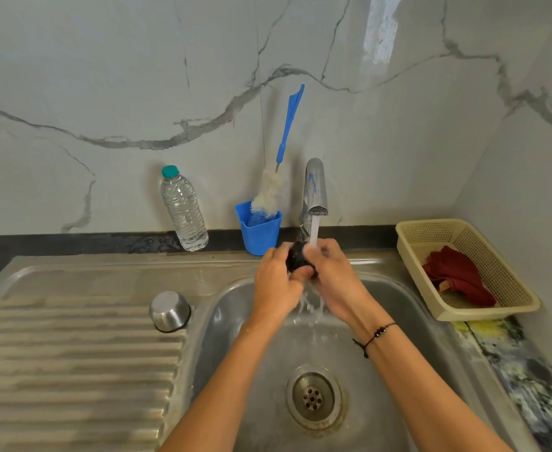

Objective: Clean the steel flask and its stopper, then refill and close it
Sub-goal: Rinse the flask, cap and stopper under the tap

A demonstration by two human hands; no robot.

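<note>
Soft, even daylight is filling the scene, casting only faint shadows. A bright patch is glaring on the wall (380, 34) at the top. Wide-angle distortion is bending the edges, and the worktop (529, 383) at right is blurring.

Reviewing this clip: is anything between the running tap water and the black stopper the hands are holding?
Nothing visible is. The left hand and right hand hold the black stopper directly under the tap, and the stream falls straight onto it, then spills into the sink.
</note>
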